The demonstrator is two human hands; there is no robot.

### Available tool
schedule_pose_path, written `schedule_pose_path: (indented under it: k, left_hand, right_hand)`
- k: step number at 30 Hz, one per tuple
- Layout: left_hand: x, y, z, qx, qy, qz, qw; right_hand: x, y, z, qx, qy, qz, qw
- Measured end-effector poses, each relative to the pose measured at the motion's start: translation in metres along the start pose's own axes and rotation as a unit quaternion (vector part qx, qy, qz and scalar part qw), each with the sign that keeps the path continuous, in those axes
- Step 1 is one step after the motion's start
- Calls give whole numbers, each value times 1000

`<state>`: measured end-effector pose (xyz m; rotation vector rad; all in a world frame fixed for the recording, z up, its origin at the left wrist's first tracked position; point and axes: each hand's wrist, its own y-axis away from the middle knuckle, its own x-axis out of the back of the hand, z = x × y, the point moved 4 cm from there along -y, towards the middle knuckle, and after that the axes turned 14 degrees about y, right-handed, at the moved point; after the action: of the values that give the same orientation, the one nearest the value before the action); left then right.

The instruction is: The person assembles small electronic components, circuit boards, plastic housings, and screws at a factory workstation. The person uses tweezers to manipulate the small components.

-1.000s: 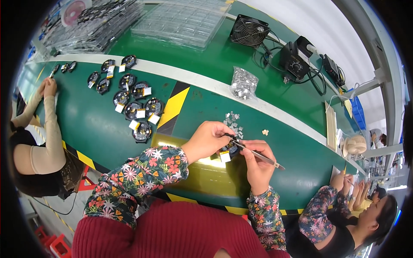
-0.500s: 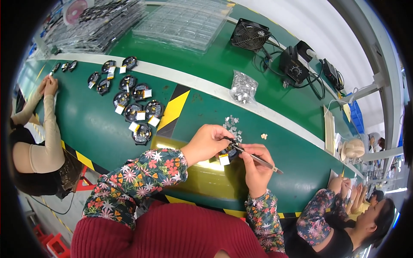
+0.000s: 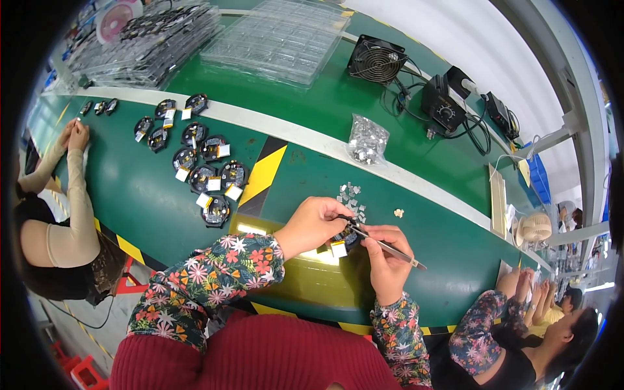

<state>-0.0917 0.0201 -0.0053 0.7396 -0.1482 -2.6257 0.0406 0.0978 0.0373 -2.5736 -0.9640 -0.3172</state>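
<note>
Over a yellow translucent mat (image 3: pixel 305 279), my left hand (image 3: pixel 313 224) pinches the edge of a round black watch case (image 3: pixel 351 239) with electronics inside. A white-and-yellow battery (image 3: pixel 338 249) hangs from its near side. In my right hand (image 3: pixel 390 263) is a pair of metal tweezers (image 3: pixel 398 253), gripped between thumb and fingers, the tips reaching into the case. My fingers partly hide the case, so what the tips touch cannot be made out. Just beyond the case lie several small grey metal pieces (image 3: pixel 351 196). Right of them is a little heap of beige bits (image 3: pixel 398 212).
Several watch cases with batteries (image 3: pixel 203 177) lie to the left. Beyond the white ledge are a bag of small parts (image 3: pixel 368 140), clear trays (image 3: pixel 276 39), a black fan (image 3: pixel 376 60) and a dialled control box (image 3: pixel 444 107). Co-workers sit left (image 3: pixel 78 201) and right (image 3: pixel 478 338).
The view has shifted slightly, so the bench items sit a little differently in the picture. Both hands keep their grip on the case and tweezers; little else has changed.
</note>
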Motion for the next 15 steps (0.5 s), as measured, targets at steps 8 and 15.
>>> schedule_pose_path:
  k: [8,15]
  left_hand:
    - [-1,0,2,9,0,-1,1000]
    - [0,0,4,-12,25,6,1000]
  right_hand:
    - [0,0,-1,7,6,3,1000]
    - [-3,0,-17,143,153,5,978]
